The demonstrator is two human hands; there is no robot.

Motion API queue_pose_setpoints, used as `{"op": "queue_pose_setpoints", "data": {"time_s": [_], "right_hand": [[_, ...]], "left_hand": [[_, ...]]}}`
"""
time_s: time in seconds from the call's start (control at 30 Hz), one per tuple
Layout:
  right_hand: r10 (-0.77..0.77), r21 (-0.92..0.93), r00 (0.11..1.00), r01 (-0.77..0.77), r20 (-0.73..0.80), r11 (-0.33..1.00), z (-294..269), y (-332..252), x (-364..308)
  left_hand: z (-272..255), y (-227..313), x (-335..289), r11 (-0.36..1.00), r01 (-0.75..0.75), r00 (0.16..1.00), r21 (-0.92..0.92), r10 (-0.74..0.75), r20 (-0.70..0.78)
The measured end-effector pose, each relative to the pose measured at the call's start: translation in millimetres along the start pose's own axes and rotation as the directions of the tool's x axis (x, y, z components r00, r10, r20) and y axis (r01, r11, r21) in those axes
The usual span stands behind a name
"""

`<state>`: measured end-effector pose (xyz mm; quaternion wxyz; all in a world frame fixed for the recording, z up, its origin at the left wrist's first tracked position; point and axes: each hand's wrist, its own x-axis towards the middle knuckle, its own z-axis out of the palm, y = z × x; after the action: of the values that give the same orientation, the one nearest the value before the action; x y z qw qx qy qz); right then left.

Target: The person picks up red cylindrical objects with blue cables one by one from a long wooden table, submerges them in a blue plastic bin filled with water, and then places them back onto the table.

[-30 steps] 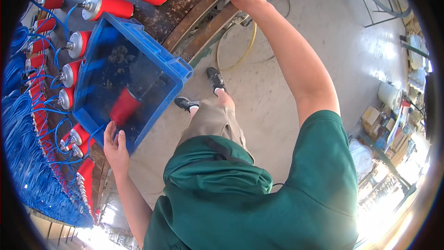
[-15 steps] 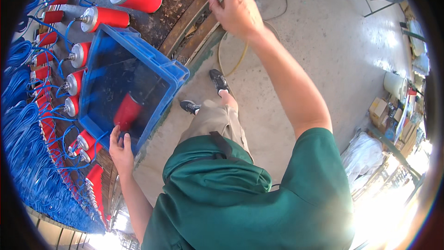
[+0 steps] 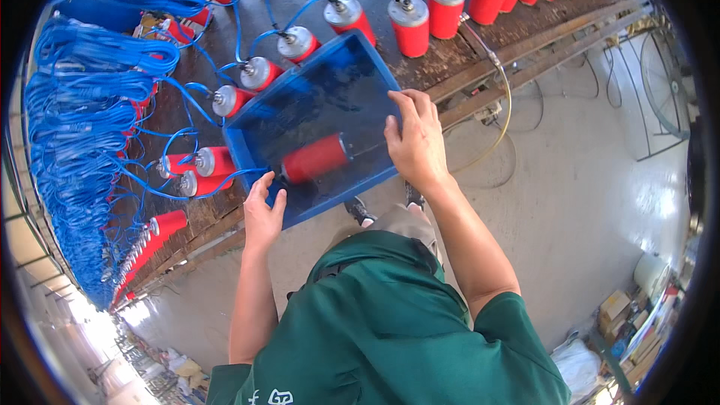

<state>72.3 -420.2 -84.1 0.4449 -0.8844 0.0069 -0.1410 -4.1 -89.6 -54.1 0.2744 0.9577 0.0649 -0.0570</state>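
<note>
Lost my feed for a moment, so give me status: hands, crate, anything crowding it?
Left hand and right hand grip blue crate by near rim. One red cylinder lies inside. Wired red cylinders on bench crowd its far side.

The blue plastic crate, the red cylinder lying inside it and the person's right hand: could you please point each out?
blue plastic crate (image 3: 330, 82): head view, bare floor near the far wall.
red cylinder (image 3: 315, 158): head view, middle of its red body.
right hand (image 3: 416, 142): head view, back of the hand.
</note>
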Motion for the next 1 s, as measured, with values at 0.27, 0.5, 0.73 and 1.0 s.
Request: {"op": "queue_pose_setpoints", "data": {"time_s": [0.27, 0.5, 0.73, 1.0], "right_hand": [[-0.023, -0.231, 1.0, 0.02, -0.012, 0.973, 14, -5, 2], [-0.104, -0.294, 0.994, 0.087, -0.041, 0.952, 17, 0, 2], [-0.106, -0.319, 0.994, 0.091, -0.027, 0.943, 18, -4, 1], [-0.077, -0.322, 0.997, 0.067, -0.017, 0.944, 17, -5, 1]], "left_hand": [[-30, -8, 0, 0.981, -0.047, 0.992, -0.187, 0.024, -0.124], [-52, -23, 15, 0.961, -0.11, 0.982, -0.254, 0.066, -0.175], [-59, -23, 26, 0.948, -0.212, 0.965, -0.237, 0.164, -0.207], [-55, -17, 43, 0.936, -0.276, 0.956, -0.218, 0.245, -0.16]]}}
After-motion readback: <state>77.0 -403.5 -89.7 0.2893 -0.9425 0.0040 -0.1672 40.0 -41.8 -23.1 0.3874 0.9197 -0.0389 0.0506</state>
